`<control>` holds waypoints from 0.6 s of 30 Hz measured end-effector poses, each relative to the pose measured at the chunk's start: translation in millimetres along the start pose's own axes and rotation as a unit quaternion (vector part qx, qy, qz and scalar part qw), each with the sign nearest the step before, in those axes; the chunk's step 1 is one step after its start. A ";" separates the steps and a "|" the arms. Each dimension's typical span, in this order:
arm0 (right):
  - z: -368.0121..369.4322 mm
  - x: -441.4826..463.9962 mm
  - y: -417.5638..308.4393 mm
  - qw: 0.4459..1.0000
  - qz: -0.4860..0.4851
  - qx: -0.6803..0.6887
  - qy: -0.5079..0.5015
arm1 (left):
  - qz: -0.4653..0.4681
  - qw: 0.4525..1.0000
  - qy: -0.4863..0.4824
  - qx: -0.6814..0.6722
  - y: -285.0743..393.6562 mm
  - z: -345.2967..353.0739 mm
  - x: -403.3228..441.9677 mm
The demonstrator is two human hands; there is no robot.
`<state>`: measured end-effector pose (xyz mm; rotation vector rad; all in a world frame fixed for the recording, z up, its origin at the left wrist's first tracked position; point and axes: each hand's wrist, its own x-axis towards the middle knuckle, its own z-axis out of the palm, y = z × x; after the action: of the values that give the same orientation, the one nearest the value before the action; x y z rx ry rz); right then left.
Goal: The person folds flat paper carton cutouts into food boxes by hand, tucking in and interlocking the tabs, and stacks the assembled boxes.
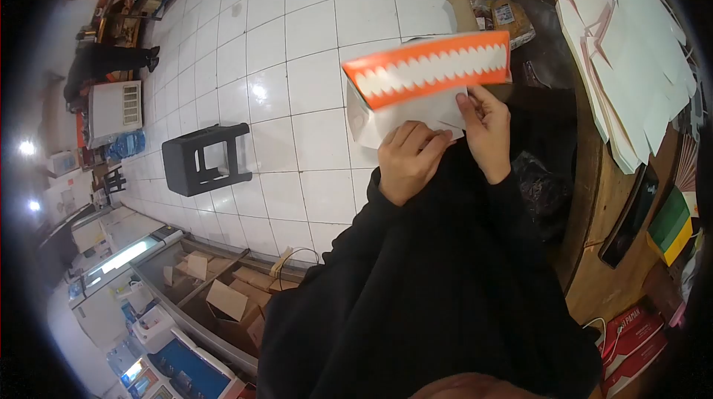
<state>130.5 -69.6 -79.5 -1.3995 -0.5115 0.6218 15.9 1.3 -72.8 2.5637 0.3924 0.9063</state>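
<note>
A folded cardboard box (405,115) is held up in front of my black clothing. Its inside is plain white, and one flap is orange with a white scalloped band. My left hand (408,158) has its fingers curled together on the near white edge of the box. At the box's right end, my right hand (489,132) pinches the white card, thumb in front and fingers partly hidden behind. A small pointed corner of card shows between the two hands.
A black plastic stool (182,164) stands on the white tiled floor. At right, a stack of white sheets (631,65) and a dark phone-like object (630,217) lie on a wooden table (587,250). Cardboard boxes (226,301) fill the lower left. A person (111,61) stands far left.
</note>
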 end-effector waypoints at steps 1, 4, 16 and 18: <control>-2.0 2.0 -8.8 0.995 0.005 -0.097 0.013 | 0.000 1.000 0.000 -0.001 0.6 0.0 0.2; -9.0 8.3 -7.5 0.974 -0.031 -0.218 0.054 | -0.070 0.996 0.046 -0.035 -1.3 4.4 0.9; -16.5 10.6 -8.6 0.959 -0.029 -0.267 0.096 | -0.170 0.977 -0.011 -0.125 19.8 35.7 11.4; -18.7 10.7 -7.4 0.962 -0.007 -0.256 0.090 | -0.151 0.982 0.003 -0.114 14.1 34.8 5.8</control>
<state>151.6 -76.6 -74.6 -1.9193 -0.5573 0.3530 44.6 -18.3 -88.2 2.2177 0.6224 0.7975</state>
